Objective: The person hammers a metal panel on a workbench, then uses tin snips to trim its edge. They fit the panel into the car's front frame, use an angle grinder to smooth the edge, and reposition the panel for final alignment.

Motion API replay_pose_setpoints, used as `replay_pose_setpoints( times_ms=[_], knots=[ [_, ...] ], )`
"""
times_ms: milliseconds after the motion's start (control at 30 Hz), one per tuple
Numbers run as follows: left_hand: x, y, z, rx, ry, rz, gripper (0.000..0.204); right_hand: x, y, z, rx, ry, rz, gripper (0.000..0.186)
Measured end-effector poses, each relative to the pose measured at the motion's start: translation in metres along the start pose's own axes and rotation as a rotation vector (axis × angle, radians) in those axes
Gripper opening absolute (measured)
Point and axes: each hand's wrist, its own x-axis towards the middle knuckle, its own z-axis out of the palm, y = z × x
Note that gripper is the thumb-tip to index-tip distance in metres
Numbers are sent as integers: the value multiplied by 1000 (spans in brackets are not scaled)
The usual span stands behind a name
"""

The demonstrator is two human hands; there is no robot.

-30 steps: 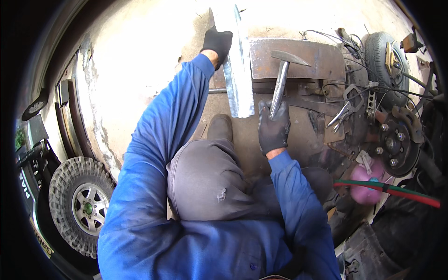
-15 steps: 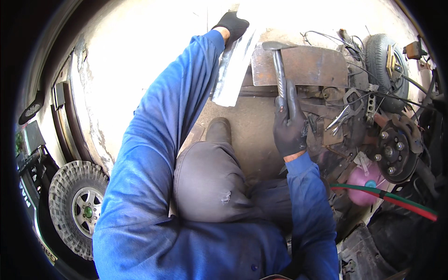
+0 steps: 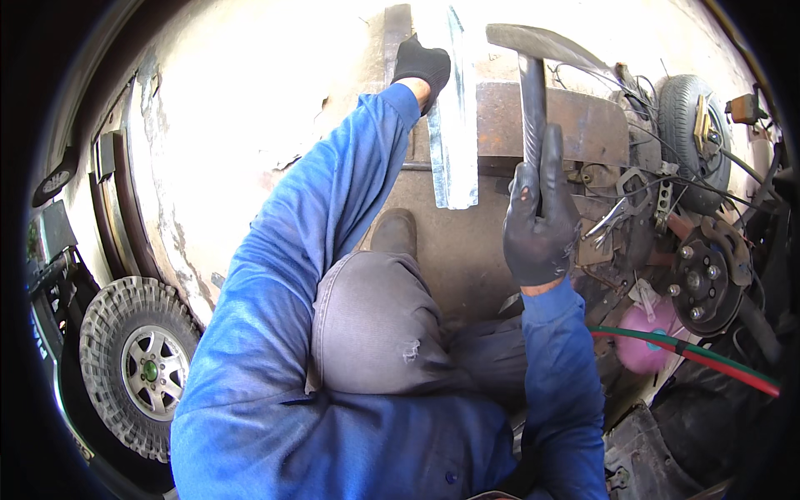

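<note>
My left hand (image 3: 423, 70), in a black glove, is closed on the left edge of a long, shiny folded metal strip (image 3: 454, 158) at the far middle. The strip points almost straight away from me, its near end above the floor. In my gloved right hand (image 3: 540, 237) is a hammer (image 3: 533, 104), its metal handle pointing up and away. My right index finger lies stretched along the handle while the other fingers wrap round it. The hammer's long head (image 3: 546, 43) is to the right of the strip, apart from it. Behind it lies a rusty steel sheet (image 3: 554, 125).
Locking pliers (image 3: 608, 218) lie among metal parts and cables on the right. Beyond them are a tyre (image 3: 692, 125) and a wheel hub (image 3: 696, 275). Green and red hoses (image 3: 708, 357) cross near a pink round object (image 3: 642, 337). A large tyre (image 3: 104, 358) stands at left.
My right hand has lifted the hammer closer to me and slightly right. My left hand has moved a little to the right, turning the metal strip from a slant to nearly straight.
</note>
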Motion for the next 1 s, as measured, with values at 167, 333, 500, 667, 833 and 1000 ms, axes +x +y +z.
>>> replay_pose_setpoints(
  times_ms=[167, 333, 500, 667, 833, 1000],
  knots=[
    [4, 4, 1, -2, -17, -95, 39, 23, 6, 9, -159, -55, 105, 59],
    [6, 1, 1, 36, -26, -72, 36, 12, 6, -4, 53, 102, -72, 60],
    [4, 1, -1, 72, -35, 0, 39, 25, 18, 5, -225, -9, 27, 57],
    [-7, 1, -4, 33, -65, -141, 39, 27, 19, 4, -205, -144, 156, 55],
    [-9, -3, -2, 23, -5, -50, 38, 19, 10, 2, -268, -65, 142, 59],
    [-10, -12, -2, 0, 113, 96, 35, 14, 13, -4, -329, -49, 154, 61]
  ],
)
